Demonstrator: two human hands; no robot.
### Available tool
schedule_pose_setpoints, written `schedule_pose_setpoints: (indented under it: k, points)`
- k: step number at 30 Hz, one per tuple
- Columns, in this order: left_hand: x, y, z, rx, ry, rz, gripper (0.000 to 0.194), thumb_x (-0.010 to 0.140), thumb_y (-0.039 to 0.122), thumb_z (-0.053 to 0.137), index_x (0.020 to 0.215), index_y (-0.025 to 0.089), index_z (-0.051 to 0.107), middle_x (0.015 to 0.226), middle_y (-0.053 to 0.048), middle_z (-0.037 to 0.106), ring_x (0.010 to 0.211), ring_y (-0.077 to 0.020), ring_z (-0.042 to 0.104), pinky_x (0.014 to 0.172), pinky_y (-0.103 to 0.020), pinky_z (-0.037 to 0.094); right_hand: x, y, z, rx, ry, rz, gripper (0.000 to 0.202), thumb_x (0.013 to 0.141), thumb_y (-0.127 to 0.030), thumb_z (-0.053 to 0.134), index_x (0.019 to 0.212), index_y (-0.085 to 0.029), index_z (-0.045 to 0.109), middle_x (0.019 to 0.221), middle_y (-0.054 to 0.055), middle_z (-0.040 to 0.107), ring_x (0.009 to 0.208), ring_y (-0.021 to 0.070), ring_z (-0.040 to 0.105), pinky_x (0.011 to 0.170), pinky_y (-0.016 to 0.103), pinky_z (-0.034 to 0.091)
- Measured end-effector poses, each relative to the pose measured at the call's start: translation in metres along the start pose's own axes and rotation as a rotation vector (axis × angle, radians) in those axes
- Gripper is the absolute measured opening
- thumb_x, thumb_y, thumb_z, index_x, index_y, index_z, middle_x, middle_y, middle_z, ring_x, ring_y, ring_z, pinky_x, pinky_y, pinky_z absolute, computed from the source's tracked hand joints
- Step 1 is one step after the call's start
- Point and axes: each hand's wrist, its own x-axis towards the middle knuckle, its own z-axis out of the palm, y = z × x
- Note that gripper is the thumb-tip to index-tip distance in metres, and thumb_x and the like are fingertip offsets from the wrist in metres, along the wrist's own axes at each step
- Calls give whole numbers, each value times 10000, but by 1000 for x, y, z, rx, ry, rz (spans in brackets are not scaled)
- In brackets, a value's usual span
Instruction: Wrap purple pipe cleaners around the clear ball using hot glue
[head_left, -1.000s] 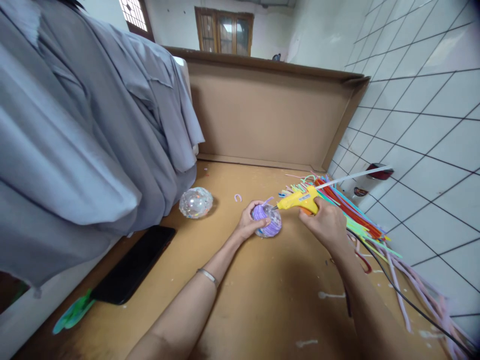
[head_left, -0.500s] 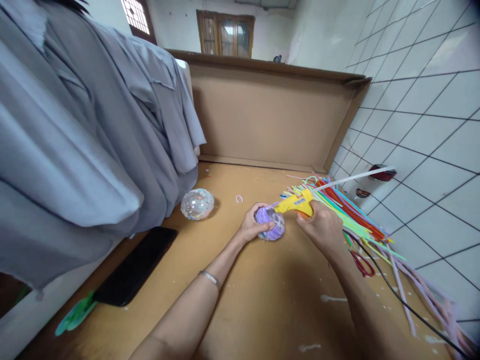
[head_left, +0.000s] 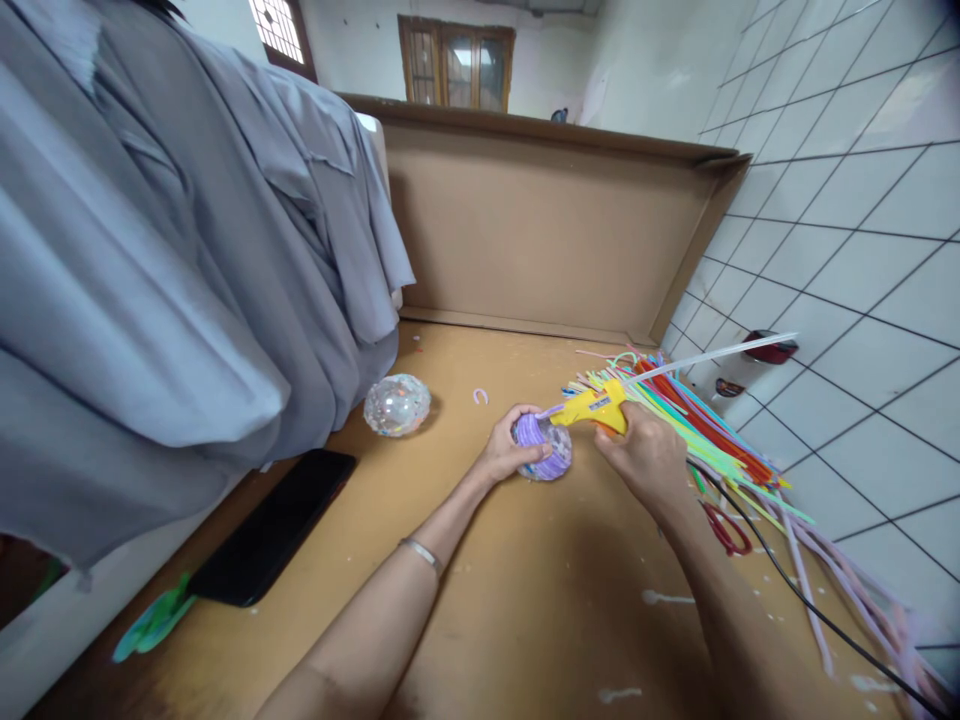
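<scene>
My left hand is wrapped round a small clear ball partly covered with purple pipe cleaner windings. A loose purple strand sticks up from its top, by the tip of a yellow glue gun. My right hand grips the glue gun's handle, fingers closed near the orange trigger. A long translucent glue stick pokes out of the gun's back end. The nozzle points at the ball's upper side; whether it touches is too small to tell. Left of the ball, a second clear ball with coloured specks rests on the table.
Colourful pipe cleaners lie heaped at the right, beside red-handled scissors and a black cord. A curved pink piece lies mid-table. At left are a black phone and grey cloth. A cardboard wall stands behind.
Both hands, the ball and the glue gun hold nearly the same pose. The whole view has shifted slightly, and the glue gun's nozzle sits about where it was by the ball's top.
</scene>
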Motion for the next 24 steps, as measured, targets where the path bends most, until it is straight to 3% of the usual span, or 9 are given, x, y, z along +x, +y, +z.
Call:
schedule_pose_setpoints:
  k: [11,24]
  points:
    - [0,1,1,-7,-5,-5,666,495,409,847,1048,148,581,919,-28,616,823,-159,569,770,-254,456,0,-2,-1,-11,-14,-2,163,775,-330,538,778,-176,593,727,83,633,657,200,538,566,286,251]
    - [-1,5,2,14,-4,-3,666,501,422,843,1049,148,580,934,-34,618,854,-166,571,786,-256,457,1,-2,-5,0,-56,1,169,774,-318,538,811,-170,612,715,78,624,651,204,537,566,285,262]
